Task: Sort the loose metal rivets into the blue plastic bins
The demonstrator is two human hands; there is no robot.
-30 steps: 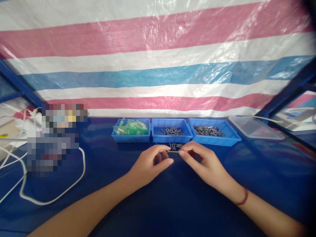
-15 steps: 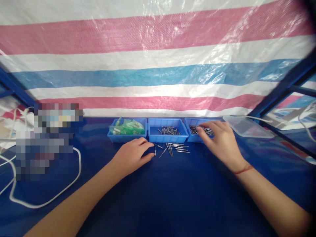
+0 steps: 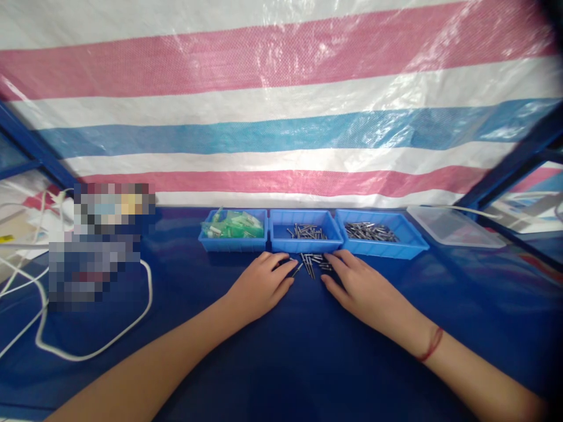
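Observation:
My left hand [image 3: 263,283] lies palm down on the blue table, fingers stretched toward a small pile of loose metal pins [image 3: 313,262]. My right hand [image 3: 358,284] rests flat on the other side of the pile, its fingertips touching the pins. Neither hand holds anything that I can see. Just behind the pile stand three blue bins: the left bin [image 3: 233,242] holds green plastic parts, the middle bin [image 3: 306,242] a few metal pins, the right bin [image 3: 387,247] many metal pins.
A clear plastic lid or tray [image 3: 455,227] lies right of the bins. A white cable [image 3: 92,350] loops over the table at the left, beside a blurred patch. A striped tarp [image 3: 281,117] hangs behind; blue frame bars [image 3: 510,164] slant at both sides.
My right hand came back from the right bin and now lies by the loose pins. My left hand slid right to the pile. A second ago both hands pinched a pin between them.

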